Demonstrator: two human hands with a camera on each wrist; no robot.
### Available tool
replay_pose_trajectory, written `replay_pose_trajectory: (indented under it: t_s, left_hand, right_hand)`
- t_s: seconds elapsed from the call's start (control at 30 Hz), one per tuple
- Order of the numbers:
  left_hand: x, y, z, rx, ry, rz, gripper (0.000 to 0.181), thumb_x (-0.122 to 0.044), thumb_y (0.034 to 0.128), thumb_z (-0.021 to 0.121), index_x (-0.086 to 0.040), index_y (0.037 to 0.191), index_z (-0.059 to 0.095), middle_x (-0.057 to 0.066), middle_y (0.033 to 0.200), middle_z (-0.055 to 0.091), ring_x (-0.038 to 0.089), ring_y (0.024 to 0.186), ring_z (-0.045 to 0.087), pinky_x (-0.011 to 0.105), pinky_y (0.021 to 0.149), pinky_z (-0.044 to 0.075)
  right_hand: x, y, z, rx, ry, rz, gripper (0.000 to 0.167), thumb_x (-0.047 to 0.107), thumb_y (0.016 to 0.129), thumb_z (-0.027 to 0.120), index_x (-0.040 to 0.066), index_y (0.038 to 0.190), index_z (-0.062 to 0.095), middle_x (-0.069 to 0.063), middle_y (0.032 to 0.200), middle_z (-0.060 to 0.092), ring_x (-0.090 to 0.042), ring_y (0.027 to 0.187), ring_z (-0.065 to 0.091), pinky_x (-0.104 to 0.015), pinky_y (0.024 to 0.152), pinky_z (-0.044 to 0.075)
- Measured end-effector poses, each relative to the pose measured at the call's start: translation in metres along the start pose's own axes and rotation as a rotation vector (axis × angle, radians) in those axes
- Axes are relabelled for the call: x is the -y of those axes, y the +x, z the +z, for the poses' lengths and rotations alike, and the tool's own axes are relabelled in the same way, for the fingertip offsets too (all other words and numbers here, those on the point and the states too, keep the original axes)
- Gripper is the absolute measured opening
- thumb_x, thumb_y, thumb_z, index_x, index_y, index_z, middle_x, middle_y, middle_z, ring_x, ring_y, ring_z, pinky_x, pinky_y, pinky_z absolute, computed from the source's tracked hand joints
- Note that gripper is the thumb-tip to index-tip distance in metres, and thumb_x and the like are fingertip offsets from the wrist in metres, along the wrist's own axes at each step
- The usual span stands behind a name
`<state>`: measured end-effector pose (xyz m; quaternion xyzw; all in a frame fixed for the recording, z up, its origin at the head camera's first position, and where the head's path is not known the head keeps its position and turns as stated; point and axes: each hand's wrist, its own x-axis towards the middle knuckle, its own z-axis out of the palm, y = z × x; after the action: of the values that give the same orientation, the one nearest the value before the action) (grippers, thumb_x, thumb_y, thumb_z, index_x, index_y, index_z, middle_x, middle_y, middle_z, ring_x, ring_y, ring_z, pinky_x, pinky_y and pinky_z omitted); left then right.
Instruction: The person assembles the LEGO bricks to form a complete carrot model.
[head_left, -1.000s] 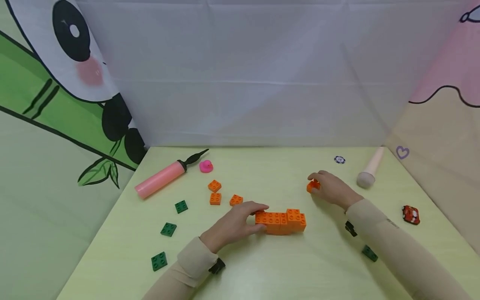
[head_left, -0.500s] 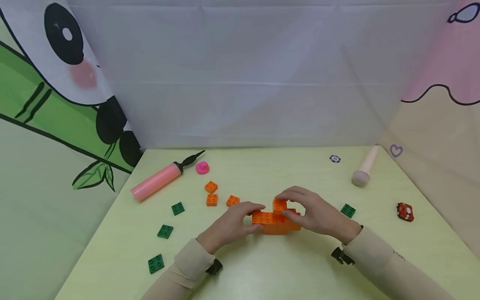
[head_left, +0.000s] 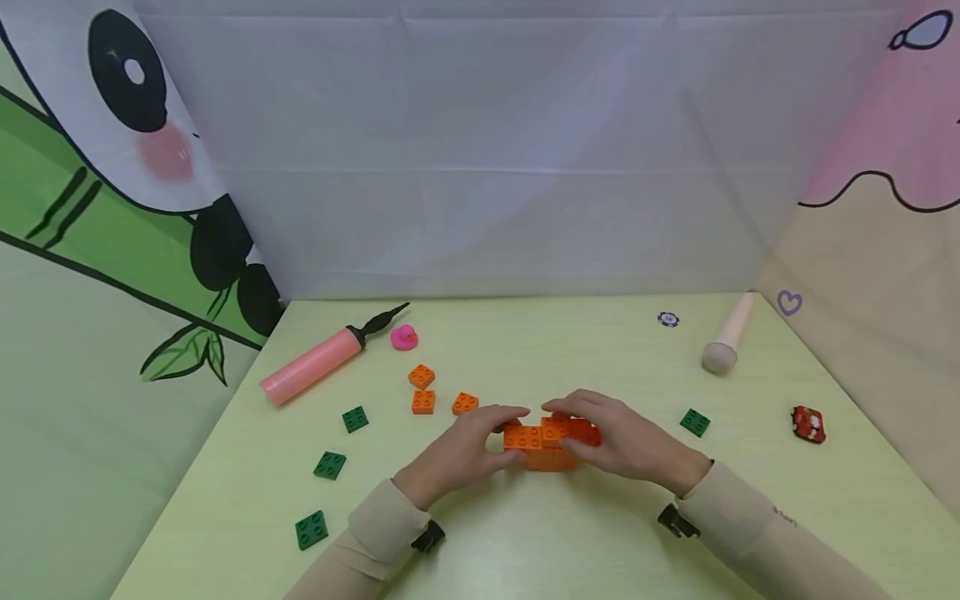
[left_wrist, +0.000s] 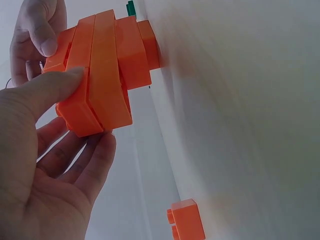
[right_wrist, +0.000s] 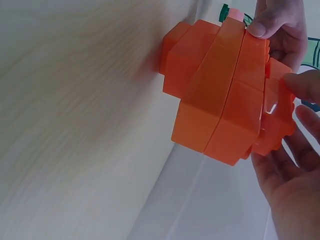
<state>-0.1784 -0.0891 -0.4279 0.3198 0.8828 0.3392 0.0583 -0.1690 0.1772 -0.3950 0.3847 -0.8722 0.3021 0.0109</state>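
Fingers of the left hand (head_left: 459, 452) grip the orange stack (head_left: 551, 460) at nine o'clock; the right hand (head_left: 628, 437) pinches its top bricks (head_left: 553, 428) from three o'clock.

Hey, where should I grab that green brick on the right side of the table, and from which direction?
Pinch the green brick by two opposite side walls, probably coming from above. It lies flat, studs up, with nothing touching it, so thumb and finger should fit. Your right hand is nearer, but it's busy on the orange stack.
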Motion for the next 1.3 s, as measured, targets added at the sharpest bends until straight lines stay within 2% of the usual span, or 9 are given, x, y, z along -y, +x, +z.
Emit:
replay_pose_trajectory:
  t_s: [0.3,0.43,0.6,0.77,1.07,1.3]
  left_hand:
    - [0.001,-0.001,-0.002,0.003,-0.003,-0.022,0.055,-0.029,0.0922,0.073,-0.013,0.142,0.055,-0.002,0.13,0.063,0.016,0.116,0.06,0.037,0.101,0.05]
    - [0.002,-0.001,-0.002,-0.003,0.001,-0.011,0.055,-0.028,0.0922,0.073,-0.012,0.141,0.056,-0.003,0.129,0.063,0.016,0.115,0.06,0.036,0.101,0.05]
    - [0.003,-0.001,-0.002,-0.011,0.005,0.004,0.054,-0.027,0.0925,0.073,-0.012,0.141,0.056,-0.002,0.129,0.063,0.015,0.114,0.06,0.035,0.1,0.05]
    - [0.004,-0.002,-0.001,-0.012,-0.006,0.011,0.055,-0.027,0.0925,0.073,-0.012,0.142,0.055,0.001,0.13,0.063,0.016,0.115,0.06,0.035,0.101,0.05]
    - [0.003,0.0,0.002,-0.013,0.018,0.058,0.054,-0.026,0.0929,0.073,-0.01,0.141,0.056,0.004,0.131,0.064,0.016,0.115,0.061,0.033,0.101,0.05]
    - [0.001,0.0,0.003,-0.01,0.035,0.057,0.053,-0.026,0.0924,0.073,-0.011,0.14,0.056,0.003,0.132,0.064,0.014,0.115,0.06,0.032,0.101,0.05]
  right_hand:
    - [-0.001,0.004,0.004,0.006,0.055,0.038,0.049,0.014,0.092,0.071,0.022,0.137,0.056,0.009,0.118,0.063,-0.008,0.105,0.06,-0.027,0.089,0.056]
    - [-0.002,0.005,0.007,0.009,0.065,0.036,0.049,0.013,0.092,0.071,0.023,0.138,0.055,0.009,0.118,0.062,-0.008,0.101,0.059,-0.026,0.087,0.056]
    - [-0.005,0.004,0.009,0.002,0.041,0.018,0.05,0.015,0.092,0.072,0.023,0.138,0.055,0.009,0.117,0.061,-0.007,0.097,0.057,-0.026,0.087,0.055]
    - [-0.008,0.002,0.013,-0.03,0.018,-0.036,0.043,0.015,0.091,0.074,0.018,0.133,0.06,0.01,0.111,0.06,-0.006,0.095,0.056,-0.026,0.085,0.055]
    - [-0.009,-0.008,0.011,-0.063,0.016,-0.015,0.045,0.016,0.089,0.076,0.019,0.131,0.061,0.01,0.119,0.061,-0.007,0.103,0.059,-0.03,0.09,0.056]
    - [-0.016,-0.022,0.007,-0.121,0.01,-0.006,0.048,0.017,0.087,0.079,0.023,0.131,0.061,0.012,0.121,0.063,-0.006,0.103,0.06,-0.031,0.087,0.056]
